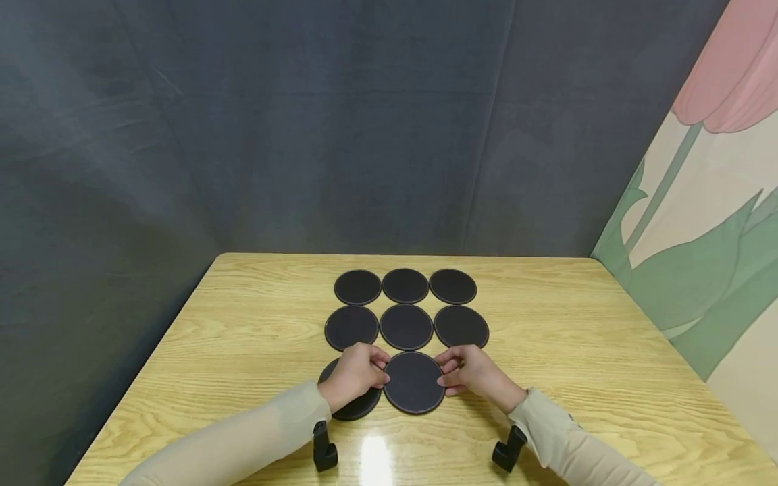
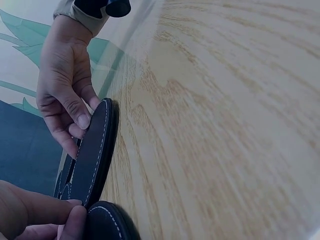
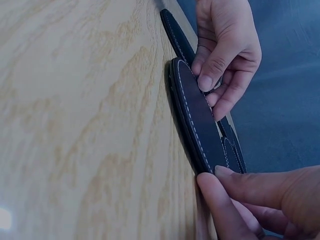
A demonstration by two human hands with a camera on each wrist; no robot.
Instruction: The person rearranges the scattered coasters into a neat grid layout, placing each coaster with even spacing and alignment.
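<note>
A round black coaster (image 1: 414, 383) with pale stitching round its rim is in the middle of the front row, between both hands. My left hand (image 1: 355, 373) pinches its left edge with thumb and fingers. On the opposite edge, my right hand (image 1: 477, 375) pinches it the same way. The rim looks thick and layered in the right wrist view, where the held coaster (image 3: 197, 115) lies close to the table; whether it touches the wood I cannot tell. Under my left hand is another coaster (image 1: 358, 408), partly hidden by that hand.
Behind are a middle row of three coasters (image 1: 406, 327) and a back row of three (image 1: 405, 286), nearly touching one another. All lie on a light wooden table (image 1: 243, 324). A dark curtain (image 1: 340, 135) hangs behind it; a flower-painted wall (image 1: 699, 256) borders the right side.
</note>
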